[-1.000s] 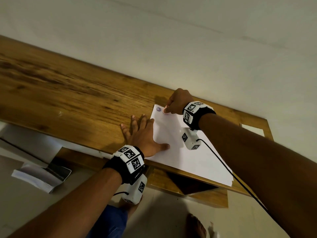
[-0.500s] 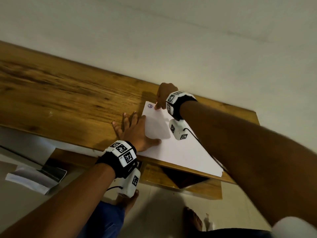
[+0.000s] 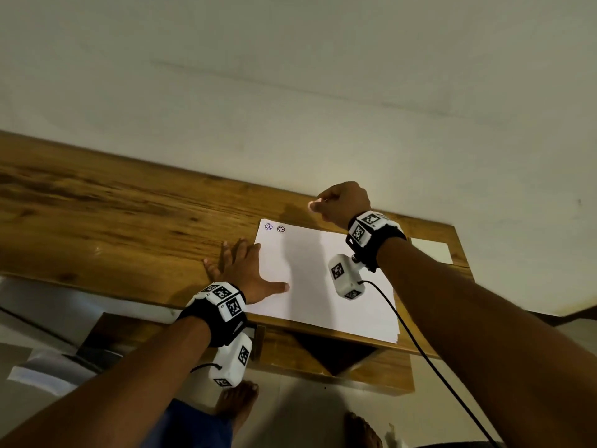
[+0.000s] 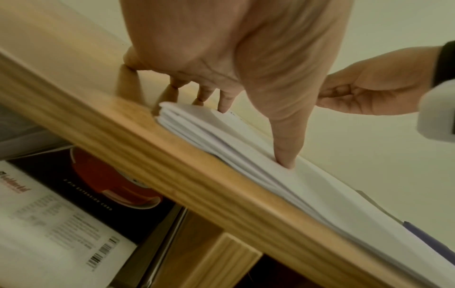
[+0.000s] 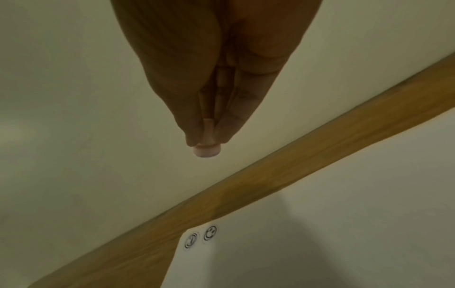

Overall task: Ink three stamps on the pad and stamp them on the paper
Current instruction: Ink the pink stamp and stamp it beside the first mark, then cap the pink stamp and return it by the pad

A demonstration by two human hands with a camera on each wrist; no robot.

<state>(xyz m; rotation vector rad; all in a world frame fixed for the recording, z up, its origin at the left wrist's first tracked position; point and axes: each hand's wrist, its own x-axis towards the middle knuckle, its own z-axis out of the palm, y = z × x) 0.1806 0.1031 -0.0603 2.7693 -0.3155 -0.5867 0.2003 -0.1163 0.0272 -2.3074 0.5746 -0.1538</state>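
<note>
A stack of white paper (image 3: 326, 282) lies on the wooden table (image 3: 129, 227), near its front edge. Two round stamp marks (image 3: 274, 227) sit in the paper's far left corner, also in the right wrist view as stamp marks (image 5: 200, 236). My left hand (image 3: 245, 270) lies flat with spread fingers on the paper's left edge, thumb (image 4: 283, 152) pressing the sheets. My right hand (image 3: 342, 203) hovers above the table behind the paper and pinches a small pale pink stamp (image 5: 206, 150), face down. No ink pad is in view.
A pale wall (image 3: 290, 92) runs right behind the table. A small white sheet (image 3: 431, 250) lies at the table's far right. Under the table are a printed box (image 4: 61, 214), a shelf and the person's bare feet (image 3: 239, 402). A cable (image 3: 420, 350) trails from the right wrist camera.
My right hand has lifted the stamp off the paper and moved right and back, leaving a second round mark beside the first. The left hand stays pressed on the paper.
</note>
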